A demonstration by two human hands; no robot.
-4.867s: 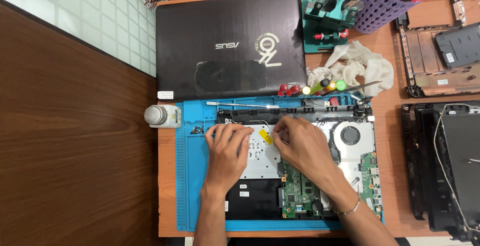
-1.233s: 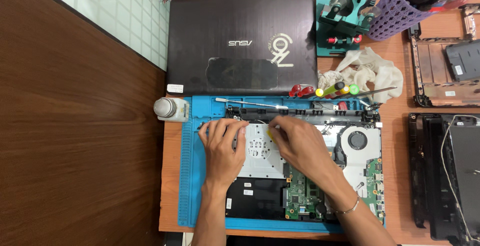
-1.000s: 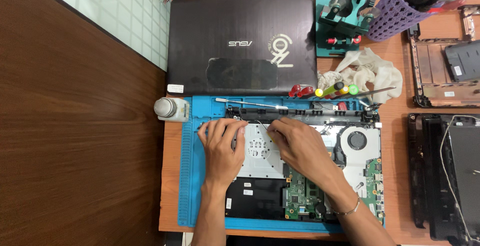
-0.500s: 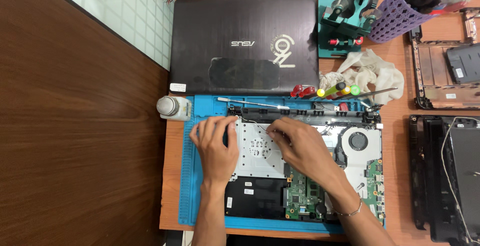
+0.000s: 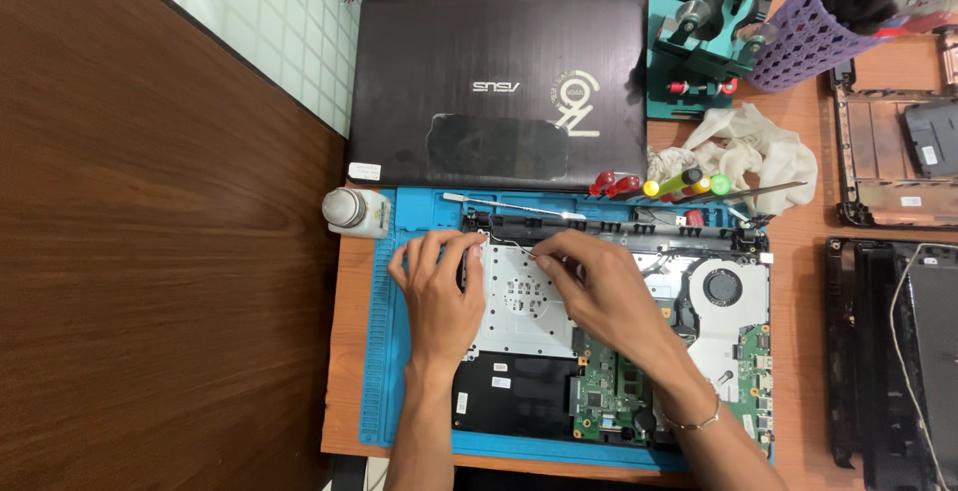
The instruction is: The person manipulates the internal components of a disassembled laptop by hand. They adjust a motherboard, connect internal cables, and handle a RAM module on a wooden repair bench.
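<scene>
1. Opened laptop base [image 5: 609, 341] sits on the blue mat [image 5: 384, 351] on the bench, circuit board and fan exposed.
2. Left hand [image 5: 439, 286] lies flat, fingers spread, on the base's left edge, gripping nothing.
3. Right hand [image 5: 594, 286] pinches a thin white wire [image 5: 507, 245] near the hinge bar; looks like the cable-routing stage.
4. Next bit probably needs a gentle touch, with the base kept steady.

Probably a laptop repair workshop: an opened laptop [image 5: 619, 341] on a blue mat [image 5: 384, 351], screwdrivers [image 5: 679, 184], spare cases [image 5: 888, 142] crowding the counter [image 5: 808, 271].
</scene>
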